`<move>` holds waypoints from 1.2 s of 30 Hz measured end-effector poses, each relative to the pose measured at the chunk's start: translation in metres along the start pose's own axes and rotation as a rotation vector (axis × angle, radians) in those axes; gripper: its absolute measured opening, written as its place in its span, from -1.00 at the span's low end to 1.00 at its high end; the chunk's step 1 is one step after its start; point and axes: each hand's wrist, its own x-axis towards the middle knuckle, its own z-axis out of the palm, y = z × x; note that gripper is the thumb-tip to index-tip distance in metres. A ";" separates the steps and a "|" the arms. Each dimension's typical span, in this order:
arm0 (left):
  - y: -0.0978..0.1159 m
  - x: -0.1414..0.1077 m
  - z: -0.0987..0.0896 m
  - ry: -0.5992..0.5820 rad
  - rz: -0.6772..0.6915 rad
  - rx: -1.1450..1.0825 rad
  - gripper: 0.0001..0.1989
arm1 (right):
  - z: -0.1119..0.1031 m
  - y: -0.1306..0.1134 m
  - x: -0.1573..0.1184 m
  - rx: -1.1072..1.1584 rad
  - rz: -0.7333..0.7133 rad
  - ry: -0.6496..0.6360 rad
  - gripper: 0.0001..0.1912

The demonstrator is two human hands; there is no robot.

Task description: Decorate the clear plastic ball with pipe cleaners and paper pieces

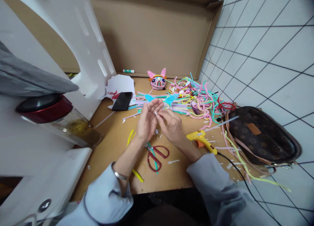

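My left hand [146, 124] is turned palm up with its fingers stretched out, above the middle of the table. Against that palm, my right hand [171, 125] is closed in a pinch around a small white piece [156, 113], too small to name. Just beyond the hands are two light-blue fuzzy ear shapes [171, 99] and a clear rounded part, partly hidden by my fingers. Below the hands lie red-handled scissors [158, 158] across a teal pipe cleaner. A yellow glue gun [201, 139] rests beside my right wrist.
A pink-eared pipe-cleaner head [157, 82] stands at the back near a heap of pipe cleaners [196, 95]. A black phone [122, 101] lies on white paper. A glass bottle [71, 128] stands left; a brown bag [260, 134] sits right. The glue gun's cord [236, 168] runs off the table.
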 end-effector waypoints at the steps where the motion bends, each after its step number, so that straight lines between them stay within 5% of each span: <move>1: -0.001 0.001 -0.002 0.013 0.005 -0.005 -0.44 | 0.000 0.000 0.001 0.020 0.025 0.027 -0.77; 7: -0.003 0.006 -0.017 0.140 0.091 0.231 -0.63 | -0.003 0.005 0.008 0.271 0.235 0.144 -0.78; 14: 0.001 0.004 -0.015 0.024 0.100 0.454 -0.79 | -0.001 0.012 0.005 0.405 0.337 0.152 -0.78; 22: -0.011 0.010 -0.026 0.072 0.111 0.539 -0.84 | -0.005 0.011 0.004 0.634 0.432 0.085 -0.69; 31: -0.014 0.007 -0.027 0.114 0.211 0.583 -0.79 | -0.045 -0.013 -0.067 0.011 0.118 -0.084 -0.79; 36: -0.016 0.006 -0.022 0.108 0.159 0.461 -0.76 | -0.083 0.006 -0.109 -0.523 0.198 0.018 -0.70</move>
